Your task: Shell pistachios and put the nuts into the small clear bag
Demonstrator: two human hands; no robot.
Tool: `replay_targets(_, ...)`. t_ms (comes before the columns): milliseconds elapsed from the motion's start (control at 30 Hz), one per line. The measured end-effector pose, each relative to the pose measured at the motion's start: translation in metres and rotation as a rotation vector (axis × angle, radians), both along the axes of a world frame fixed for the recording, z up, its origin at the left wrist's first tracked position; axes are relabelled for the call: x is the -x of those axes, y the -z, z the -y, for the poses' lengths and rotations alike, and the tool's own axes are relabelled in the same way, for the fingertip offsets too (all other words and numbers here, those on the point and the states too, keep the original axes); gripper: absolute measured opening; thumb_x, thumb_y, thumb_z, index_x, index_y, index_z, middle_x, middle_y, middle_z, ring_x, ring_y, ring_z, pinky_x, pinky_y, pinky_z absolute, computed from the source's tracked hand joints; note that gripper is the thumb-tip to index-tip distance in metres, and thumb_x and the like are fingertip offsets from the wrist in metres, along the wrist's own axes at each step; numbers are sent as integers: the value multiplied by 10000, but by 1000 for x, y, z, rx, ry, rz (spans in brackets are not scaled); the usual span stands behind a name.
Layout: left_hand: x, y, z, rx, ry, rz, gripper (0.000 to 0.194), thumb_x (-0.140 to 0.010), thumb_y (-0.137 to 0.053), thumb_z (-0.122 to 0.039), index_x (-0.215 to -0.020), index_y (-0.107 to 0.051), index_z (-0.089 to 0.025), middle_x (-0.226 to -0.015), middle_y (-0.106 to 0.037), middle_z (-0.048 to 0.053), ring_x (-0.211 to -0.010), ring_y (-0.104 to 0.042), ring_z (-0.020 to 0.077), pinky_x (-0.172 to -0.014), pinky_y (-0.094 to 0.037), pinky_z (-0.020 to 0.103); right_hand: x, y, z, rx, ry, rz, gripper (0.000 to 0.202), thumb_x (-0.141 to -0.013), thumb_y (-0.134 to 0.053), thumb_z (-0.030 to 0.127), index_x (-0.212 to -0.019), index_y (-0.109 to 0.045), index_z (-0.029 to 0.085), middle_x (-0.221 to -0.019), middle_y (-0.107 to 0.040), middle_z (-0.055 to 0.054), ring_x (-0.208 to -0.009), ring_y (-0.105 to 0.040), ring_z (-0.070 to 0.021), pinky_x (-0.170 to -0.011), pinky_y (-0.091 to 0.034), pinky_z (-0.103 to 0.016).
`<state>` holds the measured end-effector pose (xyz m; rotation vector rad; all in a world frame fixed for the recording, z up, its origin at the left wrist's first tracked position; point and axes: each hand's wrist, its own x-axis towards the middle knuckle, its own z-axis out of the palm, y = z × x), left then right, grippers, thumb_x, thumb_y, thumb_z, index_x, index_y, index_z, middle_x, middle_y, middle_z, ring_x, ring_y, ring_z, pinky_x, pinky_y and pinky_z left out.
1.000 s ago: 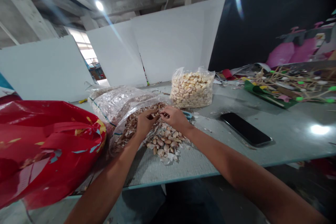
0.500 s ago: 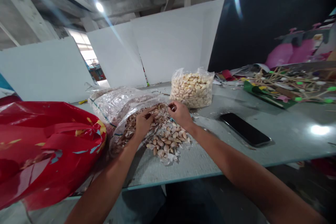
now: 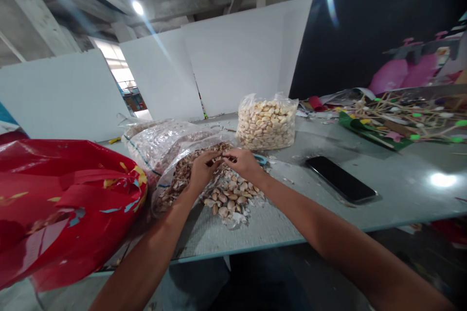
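Observation:
My left hand [image 3: 203, 169] and my right hand [image 3: 243, 163] meet at the fingertips, both pinched closed. Whatever is between them is too small and hidden to make out. Below the hands lies a pile of unpeeled garlic cloves [image 3: 231, 198] with bits of white skin. Under and left of my fingers, brown garlic skins [image 3: 181, 175] spill from the mouth of a clear plastic bag [image 3: 175, 137]. Behind my right hand stands a clear bag of peeled garlic cloves [image 3: 267, 125]. A blue loop like a scissors handle [image 3: 260, 159] shows beside that hand, partly covered.
A large red plastic bag [image 3: 73, 204] fills the left side of the table. To the right lies a black phone [image 3: 341, 179]. Farther right are thin sticks with coloured tips [image 3: 408, 112], a green sheet [image 3: 372, 133] and pink spray bottles [image 3: 390, 77]. White panels [image 3: 248, 58] stand behind.
My right hand has moved left and slightly down to meet my left hand's fingertips. The blue loop now shows behind it. My left hand has barely moved, its fingers drawing together.

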<state>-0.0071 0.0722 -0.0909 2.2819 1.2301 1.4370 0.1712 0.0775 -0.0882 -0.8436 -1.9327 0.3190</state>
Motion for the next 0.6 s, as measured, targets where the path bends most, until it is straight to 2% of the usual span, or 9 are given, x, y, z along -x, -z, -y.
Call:
replay_targets(133, 0, 1, -1, -19, 7, -4, 256, -766, -646, -242, -1012, -715, -231, -1004, -690, 71, -787, -622, 169, -723, -495, 285, 2, -3, 6, -54, 57, 125, 160, -835, -539, 196, -884, -690, 172, -897, -704, -60, -839, -633, -167, -764, -449, -254)
replay_targets(367, -2, 0, -1, 49, 20, 15, 271, -771, -631, -254, -1029, -708, -217, -958, -690, 70, -644, -585, 129, -641, -479, 252, 9, -7, 12, -80, 199, 283, 136, -835, -511, 165, -890, -635, 152, -881, -662, -103, -837, -603, -207, -747, -425, -289)
replay_targets(467, -3, -1, 0, 43, 2, 16, 273, -768, -634, -269, -1027, -709, -221, -977, -690, 67, -638, -576, 128, -632, -477, 249, 6, -5, 4, -11, 234, 254, 134, -812, -529, 166, -892, -635, 151, -863, -665, -104, -810, -604, -212, -720, -428, -293)
replay_targets(600, -3, -1, 1, 35, -33, 30, 267, -767, -639, -275, -1019, -712, -227, -961, -694, 55, -633, -576, 127, -632, -477, 252, -3, -5, -3, 43, 196, 62, 153, -790, -541, 181, -897, -650, 167, -789, -673, -46, -739, -607, -168, -693, -439, -257)
